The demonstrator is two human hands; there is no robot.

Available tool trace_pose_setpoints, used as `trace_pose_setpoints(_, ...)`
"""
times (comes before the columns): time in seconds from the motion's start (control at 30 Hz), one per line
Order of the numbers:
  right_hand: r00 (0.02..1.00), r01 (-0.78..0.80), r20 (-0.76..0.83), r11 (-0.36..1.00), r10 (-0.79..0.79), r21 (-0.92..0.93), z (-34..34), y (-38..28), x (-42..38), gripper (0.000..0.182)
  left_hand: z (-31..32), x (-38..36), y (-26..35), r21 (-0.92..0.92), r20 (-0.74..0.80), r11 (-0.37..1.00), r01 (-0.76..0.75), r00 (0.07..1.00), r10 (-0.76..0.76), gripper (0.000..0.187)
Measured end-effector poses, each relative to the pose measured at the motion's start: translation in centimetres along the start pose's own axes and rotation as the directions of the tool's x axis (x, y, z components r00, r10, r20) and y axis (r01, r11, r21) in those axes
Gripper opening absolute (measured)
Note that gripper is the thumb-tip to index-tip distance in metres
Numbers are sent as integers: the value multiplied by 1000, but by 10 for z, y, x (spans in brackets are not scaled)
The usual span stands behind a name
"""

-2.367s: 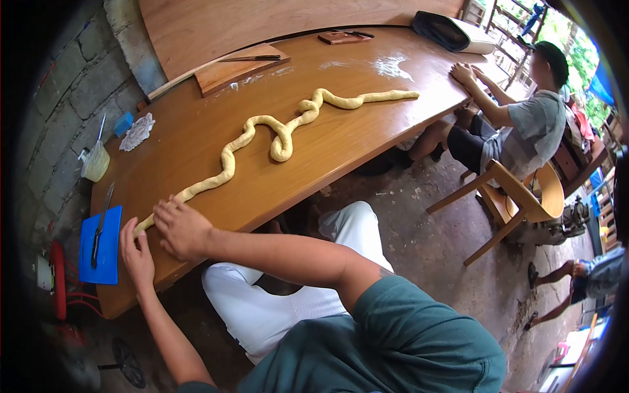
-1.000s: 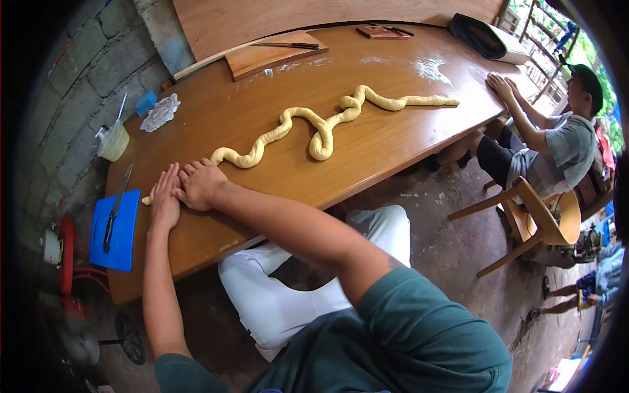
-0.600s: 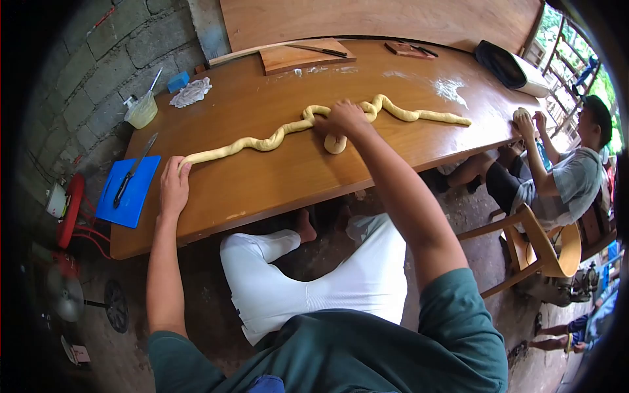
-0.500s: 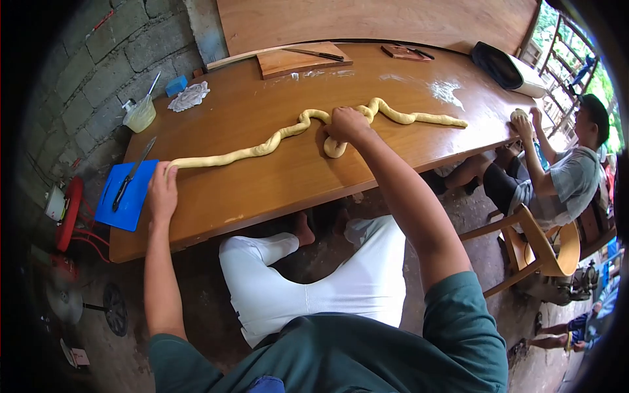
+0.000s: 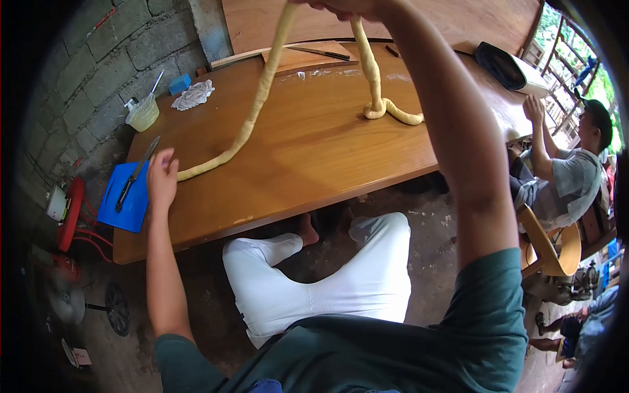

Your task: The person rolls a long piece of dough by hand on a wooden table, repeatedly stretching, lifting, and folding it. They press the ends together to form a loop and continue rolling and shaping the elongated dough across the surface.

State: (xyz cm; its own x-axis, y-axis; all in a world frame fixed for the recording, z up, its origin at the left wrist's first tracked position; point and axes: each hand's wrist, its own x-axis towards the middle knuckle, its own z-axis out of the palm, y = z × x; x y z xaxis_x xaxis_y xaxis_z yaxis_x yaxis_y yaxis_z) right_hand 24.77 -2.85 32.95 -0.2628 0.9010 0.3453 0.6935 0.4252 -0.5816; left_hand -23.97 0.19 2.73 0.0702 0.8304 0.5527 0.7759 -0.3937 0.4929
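A long rope of yellowish dough (image 5: 254,118) hangs from my right hand (image 5: 350,8), which is raised high at the top edge of the view, its fingers wrapped round the rope's middle. From there one length slopes down to my left hand (image 5: 162,178) at the table's left side. The other length drops to the tabletop, where it makes a small loop and trails off rightward behind my right forearm. My left hand rests at the rope's left end, thumb and fingers partly apart; whether it grips the dough is unclear. Beside it, a knife (image 5: 134,175) lies on a blue board (image 5: 134,213).
On the wooden table (image 5: 295,170) stand a plastic tub (image 5: 143,116), a blue block (image 5: 179,84), a crumpled cloth (image 5: 193,95) and a wooden board (image 5: 308,59). A dark roll-like bag (image 5: 501,65) lies far right. Another person (image 5: 570,170) sits at the right end.
My right hand has risen from the tabletop to the top edge, lifting the dough's middle into the air. The right end of the rope has been drawn leftward. My left hand's fingers have lifted slightly.
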Motion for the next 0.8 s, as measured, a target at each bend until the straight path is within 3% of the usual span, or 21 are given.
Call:
trace_pose_setpoints(0.03, 999, 19, 34, 997, -17, -74, -4, -15, 8, 36, 11, 16, 26, -93, 27, 996, 0, 1000, 2, 37)
trace_pose_setpoints(0.07, 999, 17, 33, 996, -15, -83, -5, -34, 8, 36, 22, 34, 57, -313, 54, 950, -25, 998, 44, 43)
trace_pose_setpoints(0.1, 996, 56, 81, 974, -40, -219, -1, -55, 3, 36, 29, 48, 96, -517, 73, 855, -39, 993, 90, 49)
trace_pose_setpoints(0.13, 990, 100, 131, 932, -57, -349, 3, -70, -3, 35, 21, 55, 153, -590, 68, 795, -140, 973, 222, 55)
trace_pose_setpoints(0.2, 974, 180, 199, 896, -105, -406, 9, -89, -19, 36, 7, 63, 244, -753, 61, 639, -157, 950, 305, 54)
trace_pose_setpoints(0.23, 950, 264, 275, 856, -151, -445, 11, -95, -22, 36, -1, 66, 278, -781, 94, 602, -164, 923, 373, 51)
trace_pose_setpoints(0.27, 926, 375, 166, 766, -340, -522, 23, -75, -14, 45, -8, 68, 301, -809, 126, 565, -165, 889, 440, 49)
trace_pose_setpoints(0.3, 928, 370, 167, 765, -333, -527, 21, -80, -28, 45, -15, 68, 315, -813, 126, 559, -163, 888, 443, 49)
trace_pose_setpoints(0.37, 993, 121, 18, 958, -121, -258, 7, -94, -70, 53, -26, 69, 333, -761, 337, 649, 2, 855, 393, 40)
trace_pose_setpoints(0.43, 990, 66, 129, 991, -50, -119, -14, -84, -86, 60, -34, 76, 335, -747, 322, 664, -13, 867, 380, 38)
trace_pose_setpoints(0.53, 998, 58, -26, 937, -53, 344, 14, -45, -95, 69, -47, 102, 325, -721, 284, 688, -81, 872, 400, 37)
trace_pose_setpoints(0.57, 988, 151, -45, 973, -146, 172, 32, -41, -106, 40, -56, 107, 323, -706, 260, 694, -138, 862, 436, 37)
trace_pose_setpoints(0.6, 989, 129, 38, 957, -144, 261, 50, -28, -107, 36, -73, 96, 349, -739, 256, 671, -64, 894, 367, 25)
trace_pose_setpoints(0.63, 983, 98, 116, 934, -146, 345, 70, -10, -109, 32, -85, 96, 351, -732, 257, 678, -65, 895, 364, 25)
trace_pose_setpoints(0.7, 963, -13, 258, 948, -74, 318, 115, 37, -120, 26, -102, 98, 353, -778, 137, 615, -130, 920, 368, 23)
trace_pose_setpoints(0.77, 950, -122, 308, 972, 57, 198, 164, 104, -121, 24, -128, 92, 355, -799, 95, 587, -130, 937, 337, 21)
trace_pose_setpoints(0.8, 955, -123, 268, 992, 123, -19, 175, 128, -126, 25, -140, 93, 351, -749, 66, 644, -154, 950, 304, 22)
